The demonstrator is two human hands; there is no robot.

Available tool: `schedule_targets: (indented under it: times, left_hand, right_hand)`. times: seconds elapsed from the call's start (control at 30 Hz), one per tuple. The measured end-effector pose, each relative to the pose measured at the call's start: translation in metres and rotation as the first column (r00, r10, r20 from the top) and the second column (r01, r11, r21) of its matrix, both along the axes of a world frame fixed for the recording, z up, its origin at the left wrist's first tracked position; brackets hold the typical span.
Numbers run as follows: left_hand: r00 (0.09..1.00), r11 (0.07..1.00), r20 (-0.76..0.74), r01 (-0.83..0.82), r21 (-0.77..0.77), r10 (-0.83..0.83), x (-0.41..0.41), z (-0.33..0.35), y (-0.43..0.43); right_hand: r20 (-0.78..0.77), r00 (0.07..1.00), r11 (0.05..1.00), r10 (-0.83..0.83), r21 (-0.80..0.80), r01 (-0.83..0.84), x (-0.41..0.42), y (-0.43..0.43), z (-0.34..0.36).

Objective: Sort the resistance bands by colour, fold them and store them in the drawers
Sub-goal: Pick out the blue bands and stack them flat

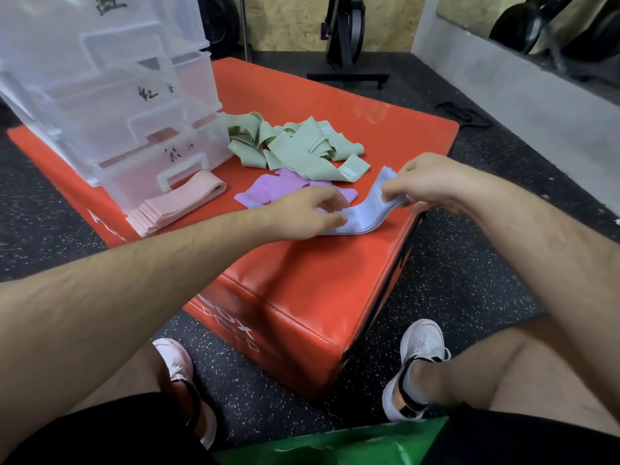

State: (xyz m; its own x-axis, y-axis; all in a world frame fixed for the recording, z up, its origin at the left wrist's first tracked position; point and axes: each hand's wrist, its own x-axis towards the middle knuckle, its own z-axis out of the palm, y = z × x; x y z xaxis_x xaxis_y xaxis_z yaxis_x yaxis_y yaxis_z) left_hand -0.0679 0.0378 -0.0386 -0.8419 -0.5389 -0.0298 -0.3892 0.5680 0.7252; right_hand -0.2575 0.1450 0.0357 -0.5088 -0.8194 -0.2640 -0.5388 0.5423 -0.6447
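A stack of pale blue bands [364, 214] lies near the front right edge of the red padded box [302, 290]. My right hand [432, 182] pinches the stack's raised far end. My left hand [308, 213] presses on its near end. Behind them lie purple bands [285, 186] in a loose pile and a tangled heap of green bands [295, 142]. A flat stack of pink bands [177, 203] rests against the clear plastic drawer unit [110, 95], whose drawers carry handwritten labels.
The box stands on black speckled rubber flooring. My two feet in white shoes [416, 364] flank its near corner. A green object [335, 444] sits at the bottom edge. A black equipment stand [345, 38] and a grey wall ledge are behind.
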Motion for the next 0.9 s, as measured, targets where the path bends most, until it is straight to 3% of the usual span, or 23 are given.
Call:
schedule_targets:
  times: [0.17, 0.33, 0.4, 0.57, 0.7, 0.9]
  left_hand:
    - [0.951, 0.93, -0.203, -0.157, 0.331, 0.233, 0.019, 0.011, -0.007]
    - [0.907, 0.859, -0.238, -0.205, 0.469, 0.347, 0.045, 0.018, -0.016]
    - [0.897, 0.879, -0.229, -0.27, 0.394, 0.378, 0.056, 0.015, -0.021]
    - [0.922, 0.93, -0.129, -0.365, 0.033, 0.366, 0.085, 0.008, -0.033]
    - [0.933, 0.934, -0.037, -0.356, 0.034, 0.357, 0.102, 0.003, -0.039]
    - [0.938, 0.938, -0.041, -0.343, 0.043, 0.344, 0.111, -0.001, -0.045]
  right_hand:
    - [0.016, 0.996, 0.996, 0.084, -0.026, -0.084, 0.037, -0.024, 0.004]
    - [-0.007, 0.99, 0.99, 0.14, 0.026, -0.14, 0.073, -0.044, 0.002]
    - [-0.012, 0.988, 0.988, 0.156, 0.022, -0.155, 0.086, -0.053, -0.001]
    - [-0.051, 0.97, 0.971, 0.238, 0.045, -0.235, 0.117, -0.074, -0.013]
    - [-0.107, 0.957, 0.962, 0.271, 0.056, -0.266, 0.132, -0.084, -0.019]
    - [-0.138, 0.947, 0.956, 0.291, 0.061, -0.286, 0.143, -0.094, -0.028]
